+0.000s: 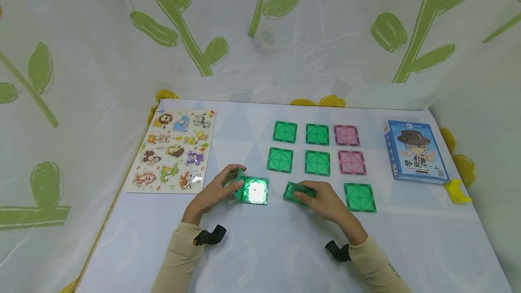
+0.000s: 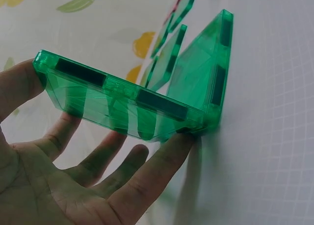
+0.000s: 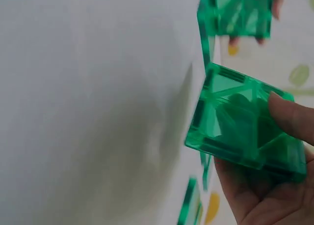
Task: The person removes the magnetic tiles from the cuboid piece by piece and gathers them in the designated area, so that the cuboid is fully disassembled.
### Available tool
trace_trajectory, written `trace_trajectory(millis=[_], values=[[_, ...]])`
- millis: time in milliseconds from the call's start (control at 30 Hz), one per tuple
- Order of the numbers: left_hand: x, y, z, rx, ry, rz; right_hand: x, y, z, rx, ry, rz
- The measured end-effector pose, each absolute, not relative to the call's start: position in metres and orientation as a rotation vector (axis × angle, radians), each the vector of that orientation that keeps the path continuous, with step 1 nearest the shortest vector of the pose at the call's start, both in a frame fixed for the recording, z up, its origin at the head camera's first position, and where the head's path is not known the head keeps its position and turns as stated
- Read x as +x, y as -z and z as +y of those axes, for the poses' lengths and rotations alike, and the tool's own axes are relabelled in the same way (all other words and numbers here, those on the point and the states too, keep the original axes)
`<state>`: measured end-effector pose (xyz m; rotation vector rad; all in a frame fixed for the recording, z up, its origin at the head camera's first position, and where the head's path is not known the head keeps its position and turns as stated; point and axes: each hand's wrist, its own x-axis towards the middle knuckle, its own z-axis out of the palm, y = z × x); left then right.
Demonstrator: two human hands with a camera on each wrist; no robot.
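Observation:
My left hand [image 1: 212, 194] holds a clear green square magnetic tile [image 2: 117, 95] upright on its edge. The thumb is at its top corner and the fingers spread along its face. It stands at the left edge of a second green tile [image 1: 255, 190] lying flat on the table, and the two meet at a corner in the left wrist view. To the right, my right hand [image 1: 325, 199] pinches another green magnetic tile [image 3: 245, 124], thumb on one face and fingers behind. That tile is tilted, a short gap away from the flat one.
Several green tiles [image 1: 317, 163] and two pink tiles [image 1: 352, 163] lie in spaced rows behind the hands. One green tile [image 1: 360, 197] is by the right wrist. An animal puzzle board [image 1: 171, 152] lies left; a blue box [image 1: 419, 150] and a yellow piece [image 1: 457, 192] lie right.

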<state>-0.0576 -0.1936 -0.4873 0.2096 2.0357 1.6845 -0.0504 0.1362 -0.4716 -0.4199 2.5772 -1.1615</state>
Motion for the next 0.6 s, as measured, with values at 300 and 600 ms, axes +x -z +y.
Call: trace_trajectory(millis=[300, 600], values=[[-0.057, 0.486, -0.194, 0.208, -1.698, 2.025, -0.057, 0.464, 0.17, -0.421, 1.094, 2.749], [-0.057, 0.484, -0.193, 0.204, -1.697, 2.022, -0.047, 0.468, 0.175, -0.425, 1.051, 2.794]])
